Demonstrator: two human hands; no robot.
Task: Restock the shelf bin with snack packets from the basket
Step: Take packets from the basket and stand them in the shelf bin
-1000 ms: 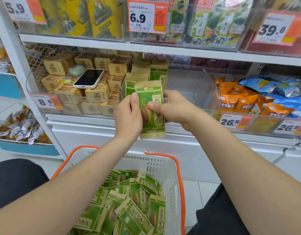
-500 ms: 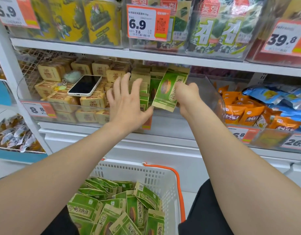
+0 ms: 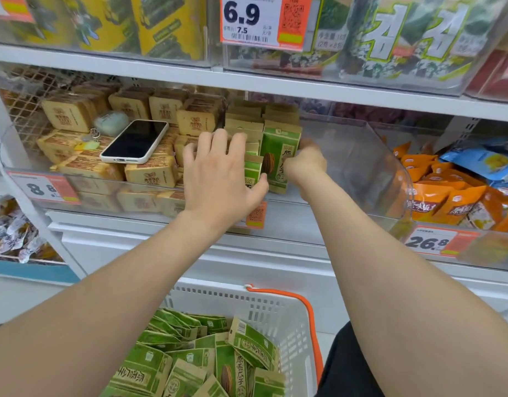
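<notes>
The left hand (image 3: 218,179), fingers spread wide, presses the packet row (image 3: 252,170) in the clear bin (image 3: 361,167). The right hand (image 3: 305,163), fingers curled, grips an upright green packet (image 3: 280,156) there. The basket (image 3: 247,299) sits near.

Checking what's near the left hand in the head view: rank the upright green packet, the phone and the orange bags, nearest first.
1. The upright green packet, just right of the left hand, by its thumb.
2. The phone, to its left, lying on the tan packs.
3. The orange bags, far to its right.
</notes>
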